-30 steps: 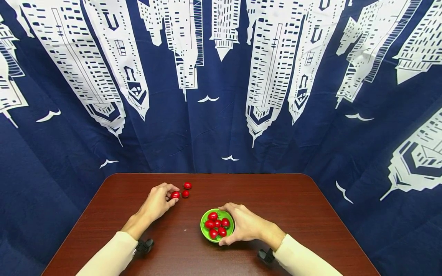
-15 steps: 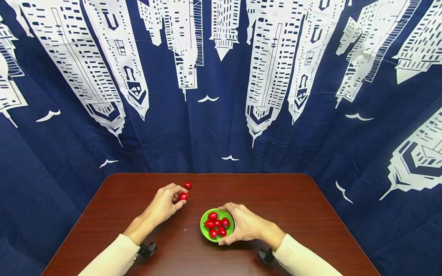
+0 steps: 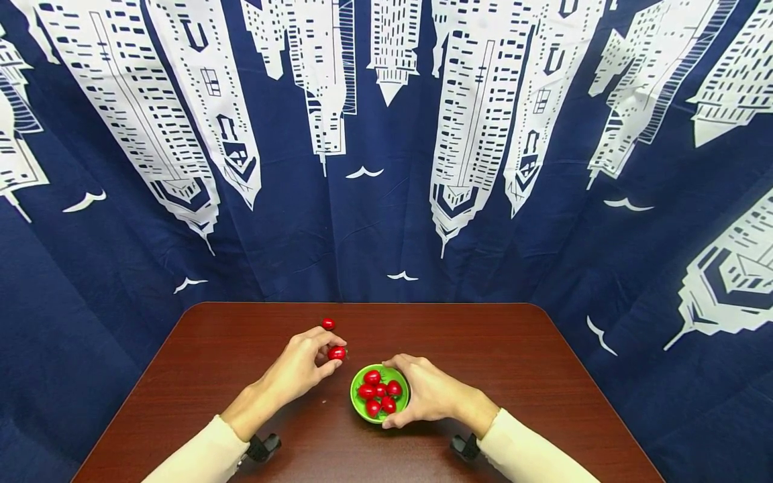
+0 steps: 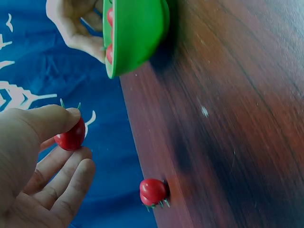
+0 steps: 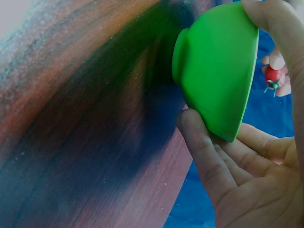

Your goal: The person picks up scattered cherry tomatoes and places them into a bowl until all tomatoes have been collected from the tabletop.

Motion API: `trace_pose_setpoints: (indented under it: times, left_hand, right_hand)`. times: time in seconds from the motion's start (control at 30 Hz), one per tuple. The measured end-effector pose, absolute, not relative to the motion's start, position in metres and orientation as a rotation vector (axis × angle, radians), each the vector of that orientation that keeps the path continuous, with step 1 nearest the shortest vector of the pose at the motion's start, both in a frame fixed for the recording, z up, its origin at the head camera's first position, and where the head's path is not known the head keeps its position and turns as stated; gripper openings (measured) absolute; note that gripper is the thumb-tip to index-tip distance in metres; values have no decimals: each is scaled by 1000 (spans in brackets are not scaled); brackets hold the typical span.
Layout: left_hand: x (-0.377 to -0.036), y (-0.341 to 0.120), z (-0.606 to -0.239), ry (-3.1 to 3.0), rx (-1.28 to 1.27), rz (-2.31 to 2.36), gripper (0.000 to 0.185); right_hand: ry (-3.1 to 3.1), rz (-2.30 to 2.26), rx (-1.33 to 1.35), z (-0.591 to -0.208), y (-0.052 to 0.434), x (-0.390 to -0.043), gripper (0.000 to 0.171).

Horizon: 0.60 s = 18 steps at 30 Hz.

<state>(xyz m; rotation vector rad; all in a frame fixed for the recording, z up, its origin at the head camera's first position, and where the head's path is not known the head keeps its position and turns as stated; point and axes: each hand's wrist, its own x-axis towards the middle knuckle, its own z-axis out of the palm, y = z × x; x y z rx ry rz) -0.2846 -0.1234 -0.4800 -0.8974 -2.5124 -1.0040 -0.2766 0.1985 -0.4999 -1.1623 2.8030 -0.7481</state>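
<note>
The left hand (image 3: 304,359) is farther right and nearer than a moment ago, its pinched tomato (image 3: 337,353) now near the far left of the green bowl (image 5: 218,71); I judge the gap narrower. I see the right hand (image 3: 431,392), unmoved, gripping the bowl's right side, red tomatoes (image 3: 366,392) inside. One loose tomato (image 3: 328,324) lies far left on the worktop (image 3: 513,349). From here I make out no brand, label or writing.

We count one counter (image 3: 495,349), one bowl (image 5: 218,71), at least eight tomatoes (image 3: 366,391): six in bowl, one held, one on counter
</note>
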Motion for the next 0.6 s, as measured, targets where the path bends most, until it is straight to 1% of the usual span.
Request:
trace_pose_setpoints:
  times: [0.6]
  left_hand:
    - [-265,-106,-479,-2487,-1070,-937,35]
  right_hand:
    - [2801,-735,-1178,-497,198,-275,95]
